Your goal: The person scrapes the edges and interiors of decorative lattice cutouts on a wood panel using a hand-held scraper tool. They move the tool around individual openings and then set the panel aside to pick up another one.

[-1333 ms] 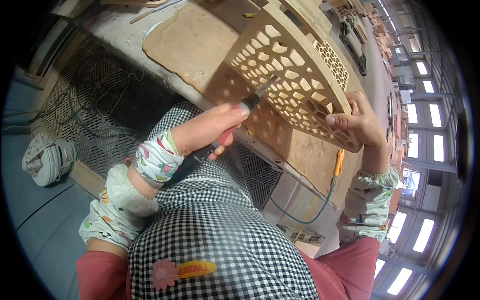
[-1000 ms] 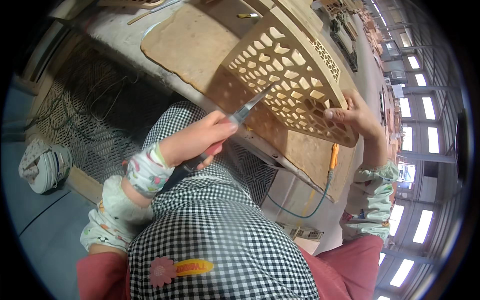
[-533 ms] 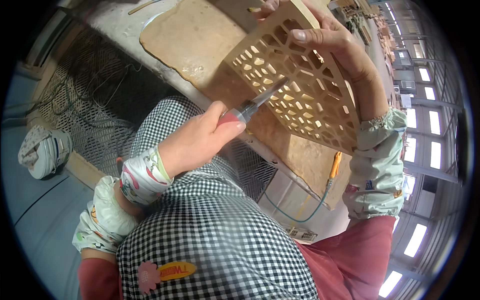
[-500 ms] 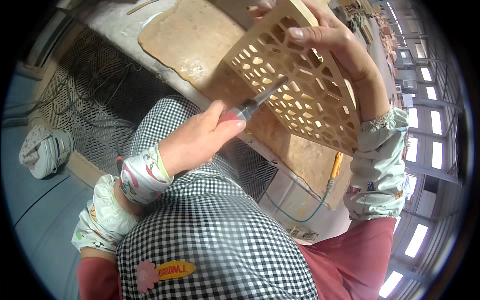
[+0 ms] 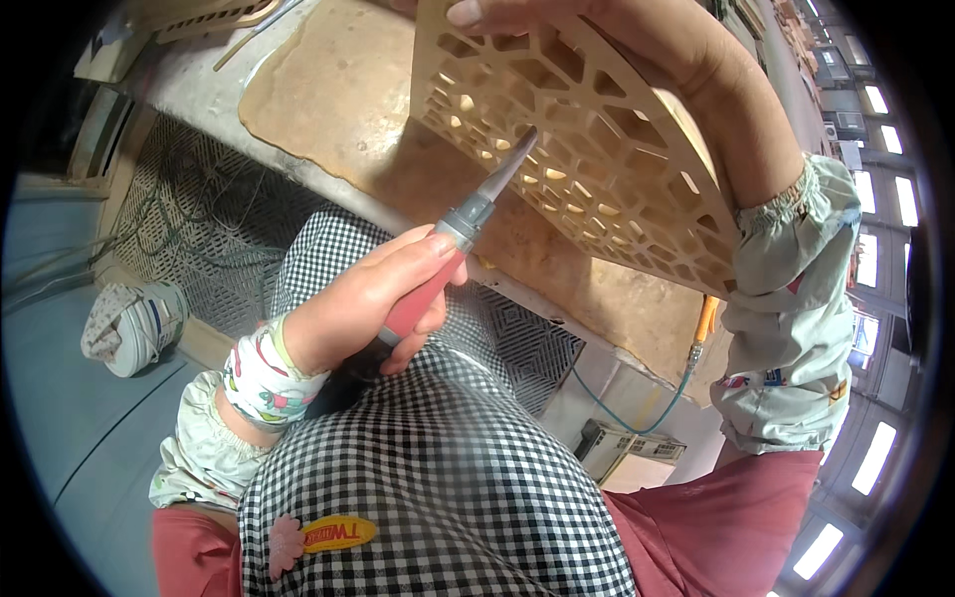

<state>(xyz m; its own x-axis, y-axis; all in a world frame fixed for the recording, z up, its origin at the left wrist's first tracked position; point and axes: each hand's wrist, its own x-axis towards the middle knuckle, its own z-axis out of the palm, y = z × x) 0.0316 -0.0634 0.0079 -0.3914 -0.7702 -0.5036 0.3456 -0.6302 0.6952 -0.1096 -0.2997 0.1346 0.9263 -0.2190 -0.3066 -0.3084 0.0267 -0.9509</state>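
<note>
My left hand (image 5: 363,303) is wrapped round the red and grey handle of a knife (image 5: 430,289). Its tapered grey blade points up and away, the tip overlapping the latticed panel; whether they touch I cannot tell. My right hand (image 5: 657,45) grips the upper edge of this tan panel (image 5: 559,121), which is full of many-sided holes. The panel is held tilted above the bench, its top cut off by the picture's edge. Some of my right fingers are hidden behind it.
A brown mat (image 5: 338,99) covers part of the bench (image 5: 204,104). An orange-handled air tool (image 5: 706,320) with a teal hose (image 5: 637,430) lies by the right forearm. Another slotted piece (image 5: 214,22) is at the far left. A white bucket (image 5: 149,333) stands left, a box (image 5: 622,448) below.
The panel has moved up and slightly left, and its tilt has changed. My left hand has drawn back toward me and turned, showing more of the knife's handle.
</note>
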